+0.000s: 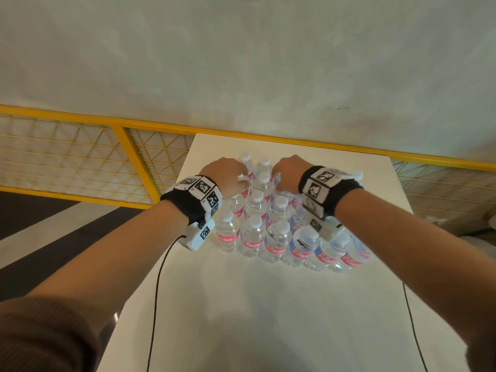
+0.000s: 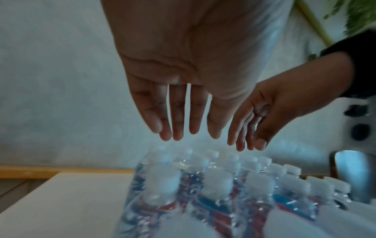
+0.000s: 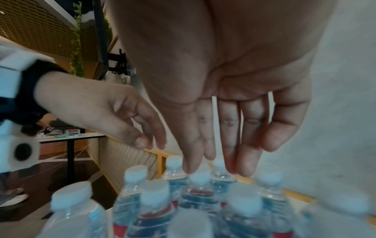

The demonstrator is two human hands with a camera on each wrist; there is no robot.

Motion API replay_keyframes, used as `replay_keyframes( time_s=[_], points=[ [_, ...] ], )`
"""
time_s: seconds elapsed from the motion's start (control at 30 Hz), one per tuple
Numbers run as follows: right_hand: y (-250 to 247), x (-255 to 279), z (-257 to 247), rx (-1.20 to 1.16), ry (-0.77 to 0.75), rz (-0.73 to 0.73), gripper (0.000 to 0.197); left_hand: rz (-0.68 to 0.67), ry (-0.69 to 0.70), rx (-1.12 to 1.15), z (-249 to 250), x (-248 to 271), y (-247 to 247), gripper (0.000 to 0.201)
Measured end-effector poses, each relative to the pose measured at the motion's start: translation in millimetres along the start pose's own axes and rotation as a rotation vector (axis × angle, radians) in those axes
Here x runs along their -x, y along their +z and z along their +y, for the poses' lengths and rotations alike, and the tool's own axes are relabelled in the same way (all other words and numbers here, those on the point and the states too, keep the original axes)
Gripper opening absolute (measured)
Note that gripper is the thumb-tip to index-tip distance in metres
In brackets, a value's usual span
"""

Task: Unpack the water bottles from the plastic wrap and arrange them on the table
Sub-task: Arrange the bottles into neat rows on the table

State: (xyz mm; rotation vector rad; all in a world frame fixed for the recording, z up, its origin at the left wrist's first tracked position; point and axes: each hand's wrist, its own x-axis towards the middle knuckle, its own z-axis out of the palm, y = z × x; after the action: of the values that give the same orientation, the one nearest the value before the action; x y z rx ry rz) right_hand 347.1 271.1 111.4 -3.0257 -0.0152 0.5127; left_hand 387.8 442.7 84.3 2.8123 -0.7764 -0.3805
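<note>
Both hands, left [image 2: 183,80] and right [image 3: 234,96], fingers spread | hover over wrapped bottles [image 1: 276,229] | unpacking barely begun

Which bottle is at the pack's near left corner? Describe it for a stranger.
A block of water bottles stands on the white table. In its nearest row, the corner bottle is the leftmost, with no bottle left of it or in front.

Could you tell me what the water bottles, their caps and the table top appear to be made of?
Water bottles: clear thin plastic, glossy; the water shows through.
Caps: opaque white plastic, matte.
Table top: smooth white surface, probably laminate; uncertain.
</note>
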Motion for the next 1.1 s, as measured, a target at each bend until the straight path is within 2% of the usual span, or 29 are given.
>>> replay_keyframes(
  time_s=[0.07,0.27,0.5,0.77,0.83,0.97,1.1],
  points=[
    [-7,10,20,0.013,0.071,-0.021,0.038,0.007,0.081,0.002,16,2,-5,0.036],
    [4,37,54,0.019,0.173,-0.149,0.042,-0.160,0.229,-0.096,78,-15,9,0.044],
    [36,38,68,-0.049,0.127,-0.126,0.048,-0.240,0.168,-0.163,106,-27,29,0.029],
    [33,37,75,-0.025,0.096,-0.113,0.048,-0.219,0.149,-0.223,107,-24,28,0.031],
    [20,44,87,-0.040,0.120,-0.083,0.047,-0.161,0.191,-0.260,112,-21,28,0.031],
    [-4,65,127,-0.049,0.221,-0.038,0.041,-0.042,0.302,-0.166,140,-22,24,0.038],
    [7,87,153,0.006,0.297,-0.145,0.041,-0.132,0.357,-0.182,180,-35,29,0.046]
  ],
)
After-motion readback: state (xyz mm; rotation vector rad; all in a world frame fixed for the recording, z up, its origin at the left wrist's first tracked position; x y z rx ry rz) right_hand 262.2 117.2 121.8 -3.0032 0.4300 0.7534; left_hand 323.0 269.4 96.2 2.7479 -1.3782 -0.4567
